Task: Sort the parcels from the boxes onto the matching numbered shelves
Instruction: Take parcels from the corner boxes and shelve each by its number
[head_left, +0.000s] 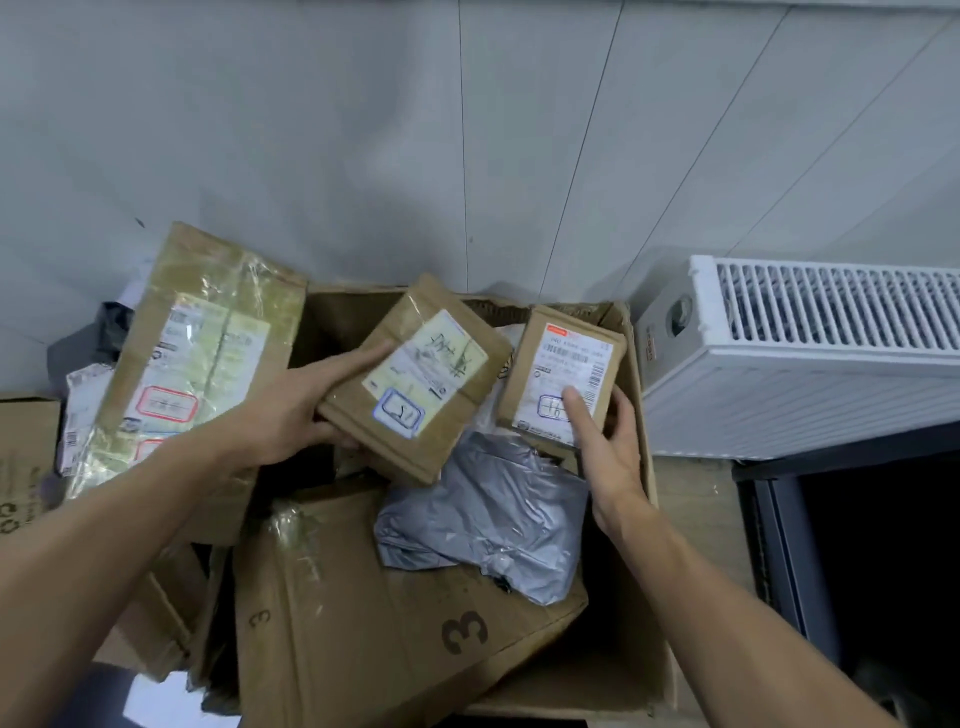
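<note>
Over carton (631, 670), left grip (280, 410) clasps parcel (421, 379); right grip (615, 457), smaller parcel (563, 364).

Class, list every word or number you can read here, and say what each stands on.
"3": large on the cardboard flap, repeated smaller at its left edge.
"16", probably, handwritten: small parcel in the right hand.
Handwritten number on the middle parcel in the left hand: unclear.
Printed labels, red stamp on the big parcel: too blurred.
</note>
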